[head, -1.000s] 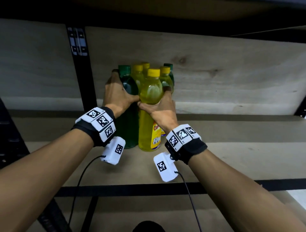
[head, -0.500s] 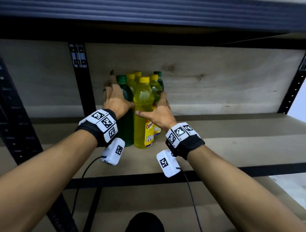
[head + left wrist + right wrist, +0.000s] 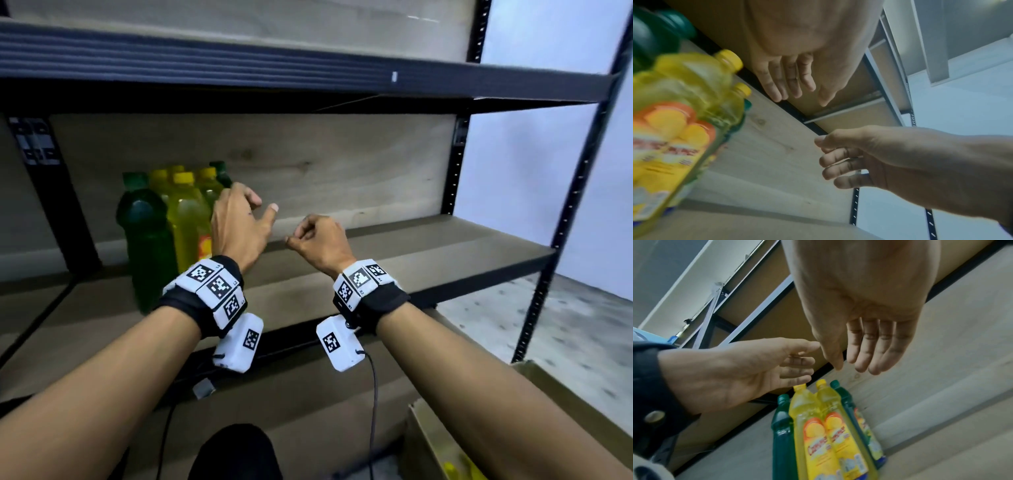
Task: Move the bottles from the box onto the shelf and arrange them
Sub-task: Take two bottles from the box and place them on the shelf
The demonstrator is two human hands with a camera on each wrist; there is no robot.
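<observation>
Several yellow bottles [image 3: 187, 219] and green bottles [image 3: 145, 236] stand upright in a tight cluster at the left of the wooden shelf [image 3: 428, 257]. My left hand [image 3: 255, 210] hovers just right of the cluster with fingers spread and relaxed, holding nothing. My right hand [image 3: 303, 236] hangs further right, fingers loosely curled and empty. In the right wrist view the labelled yellow bottles [image 3: 820, 426] stand between green bottles [image 3: 782, 426], below both hands and untouched. The left wrist view has a blurred yellow bottle [image 3: 674, 126] close at the left.
An open cardboard box [image 3: 435, 442] sits low at the right, with something yellow [image 3: 460, 471] inside. A black upright [image 3: 565, 219] bounds the shelf on the right, and an upper shelf beam [image 3: 308, 73] runs overhead. The shelf board right of the bottles is bare.
Both hands have come off the bottle cluster and drawn back to the right. The head view has swung right, bringing the box and the shelf's right end into sight.
</observation>
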